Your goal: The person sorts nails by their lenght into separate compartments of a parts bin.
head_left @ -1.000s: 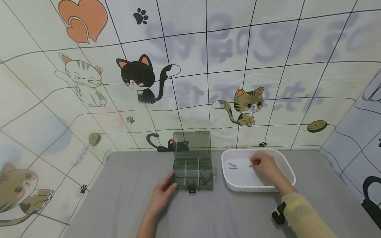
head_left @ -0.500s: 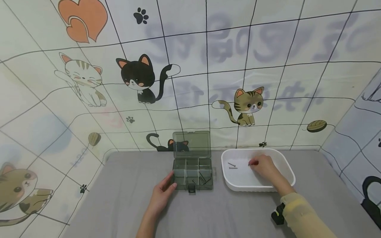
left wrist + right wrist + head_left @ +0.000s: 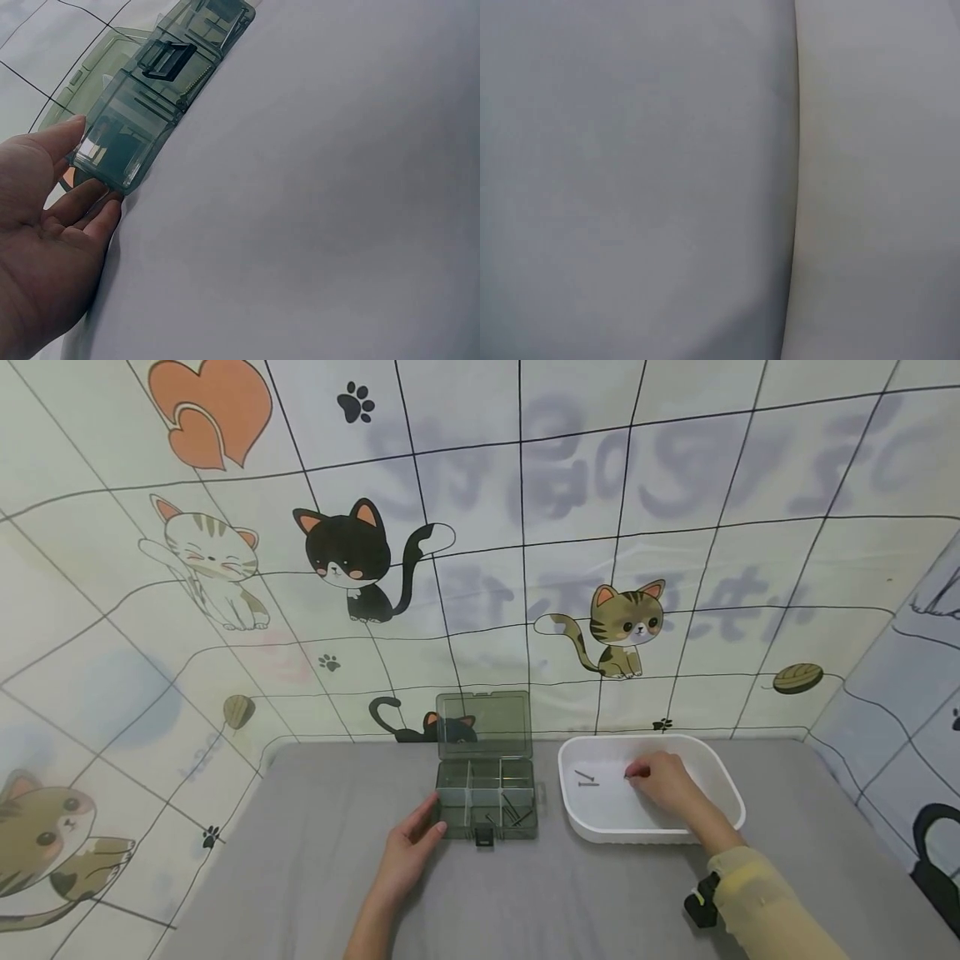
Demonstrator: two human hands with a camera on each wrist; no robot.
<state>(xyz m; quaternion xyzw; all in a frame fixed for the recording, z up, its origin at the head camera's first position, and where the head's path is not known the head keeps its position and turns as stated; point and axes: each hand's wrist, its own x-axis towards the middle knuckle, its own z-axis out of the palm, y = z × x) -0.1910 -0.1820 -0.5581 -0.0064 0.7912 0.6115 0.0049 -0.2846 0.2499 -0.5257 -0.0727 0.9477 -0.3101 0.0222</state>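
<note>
Pinching a screw [image 3: 627, 776] in the white tray [image 3: 607, 814] with your right hand [image 3: 665, 779], you should be keeping that grip firm while your left hand [image 3: 405, 853], fingers relaxed, is steadying the box [image 3: 142, 105].

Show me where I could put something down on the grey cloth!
There's bare grey cloth left of the left hand, in front of the green box between that hand and the yellow sleeve, and right of the white tray. It's tight between box and tray, and the right hand crowds the tray's middle.
</note>
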